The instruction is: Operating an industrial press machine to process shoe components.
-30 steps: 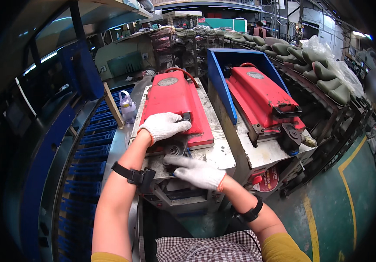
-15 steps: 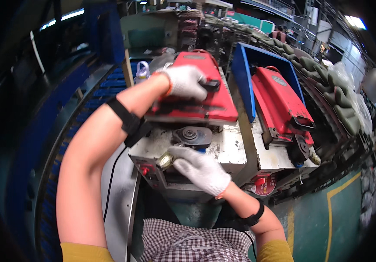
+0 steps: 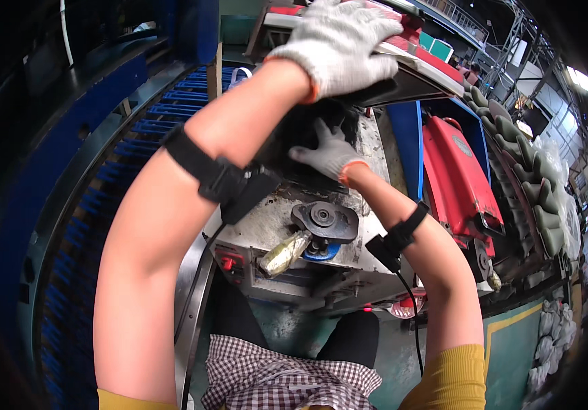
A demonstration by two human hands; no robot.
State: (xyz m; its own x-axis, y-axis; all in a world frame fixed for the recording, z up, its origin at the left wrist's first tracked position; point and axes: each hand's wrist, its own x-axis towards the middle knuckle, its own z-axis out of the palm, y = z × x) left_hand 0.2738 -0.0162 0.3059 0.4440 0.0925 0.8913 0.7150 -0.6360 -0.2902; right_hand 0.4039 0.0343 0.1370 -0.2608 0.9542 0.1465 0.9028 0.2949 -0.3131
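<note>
The red lid (image 3: 437,63) of the near machine stands raised at the top of the head view. My left hand (image 3: 342,51), in a white knit glove, lies against the lid's front with its fingers stretched out. Under the lid, my gloved right hand (image 3: 328,150) reaches into the dark opening (image 3: 287,140) with spread fingers. Whatever it may touch there is hard to make out against the black. In front of the opening sits a dark metal latch (image 3: 324,219). From it a handle wrapped in yellowish tape (image 3: 285,254) points down to the left.
To the right stands a second red-lidded machine (image 3: 459,178), its lid down, beside a blue panel (image 3: 406,147). A red switch (image 3: 227,262) is on the near machine's front. Blue rollers (image 3: 102,181) run along the left. Olive-green padded pieces (image 3: 536,184) are stacked at far right.
The near machine's lid has swung up. My left hand has let go of its black handle and now lies on the lid. My right hand has left the taped handle and moved into the opening.
</note>
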